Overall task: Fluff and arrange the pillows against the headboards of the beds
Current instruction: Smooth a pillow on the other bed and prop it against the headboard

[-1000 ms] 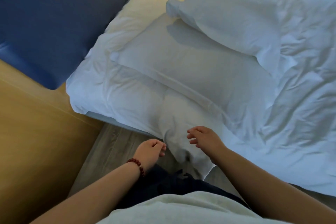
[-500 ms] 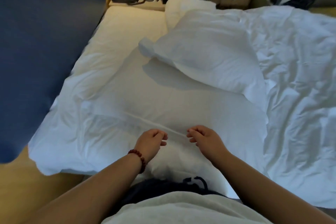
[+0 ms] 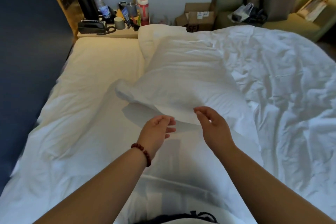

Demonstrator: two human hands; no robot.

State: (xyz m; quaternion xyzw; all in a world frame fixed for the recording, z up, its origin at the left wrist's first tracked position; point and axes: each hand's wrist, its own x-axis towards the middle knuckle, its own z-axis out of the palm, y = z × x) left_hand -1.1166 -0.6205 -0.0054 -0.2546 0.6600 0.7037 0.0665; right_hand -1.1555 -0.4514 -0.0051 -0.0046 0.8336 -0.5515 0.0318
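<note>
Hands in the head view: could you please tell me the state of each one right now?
Left hand: open, loosely curled, holding nothing.
Right hand: open, relaxed, holding nothing.

Hotel bedroom: white-sheeted bed, corded desk phone on bedside ledge, olive armchair.

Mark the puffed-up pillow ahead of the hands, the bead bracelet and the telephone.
pillow (image 3: pixel 181 85), head view, middle of its upper face.
bracelet (image 3: pixel 146 153), head view, a bead on the wrist's outer side.
telephone (image 3: pixel 91 27), head view, its black body.
</note>
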